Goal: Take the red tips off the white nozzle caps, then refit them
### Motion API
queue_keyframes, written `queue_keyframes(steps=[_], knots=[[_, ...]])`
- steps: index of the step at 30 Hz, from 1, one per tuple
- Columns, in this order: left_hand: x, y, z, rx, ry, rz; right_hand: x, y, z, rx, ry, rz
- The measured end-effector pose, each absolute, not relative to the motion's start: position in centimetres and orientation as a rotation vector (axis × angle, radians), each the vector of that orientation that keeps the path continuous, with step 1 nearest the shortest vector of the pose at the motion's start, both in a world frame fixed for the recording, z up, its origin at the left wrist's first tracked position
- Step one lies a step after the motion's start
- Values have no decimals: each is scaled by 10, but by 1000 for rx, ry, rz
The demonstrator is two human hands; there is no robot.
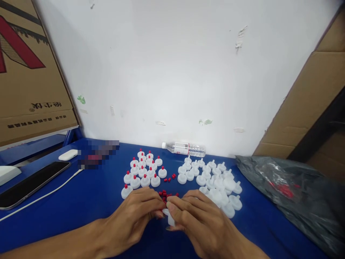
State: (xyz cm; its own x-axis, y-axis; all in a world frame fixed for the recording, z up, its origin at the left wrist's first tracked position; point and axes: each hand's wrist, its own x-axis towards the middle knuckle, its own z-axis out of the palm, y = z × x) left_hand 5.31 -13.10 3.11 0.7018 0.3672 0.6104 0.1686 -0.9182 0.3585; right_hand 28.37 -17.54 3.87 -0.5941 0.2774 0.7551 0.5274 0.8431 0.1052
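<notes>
My right hand (202,219) grips a white nozzle cap (170,220) between thumb and fingers, its spout pointing left. At that spout the fingers of my left hand (136,212) are closed; whatever they pinch is hidden. Just beyond my fingertips lies a small pile of red tip caps (164,194), partly covered by the hands. A few more loose red tip caps (169,179) lie farther back. To the left stand several white nozzle caps with red tips (145,180). On the right, a heap of white nozzle caps without red tips (215,183) spreads out.
A clear plastic bottle (185,148) lies against the white wall (175,72). On the blue table (88,201) at left are a phone (32,183), a white cable (43,196) and a white case (68,154). A dark plastic bag (304,212) with red pieces on it lies at right.
</notes>
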Motion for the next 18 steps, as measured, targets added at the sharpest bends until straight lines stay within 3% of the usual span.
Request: queue_keyframes(steps=[9, 18], knots=[[54, -111, 36, 2378, 553, 1178, 291, -169, 43, -838, -2213, -496], [43, -87, 29, 2875, 611, 985, 304, -153, 24, -1275, -2350, -508]])
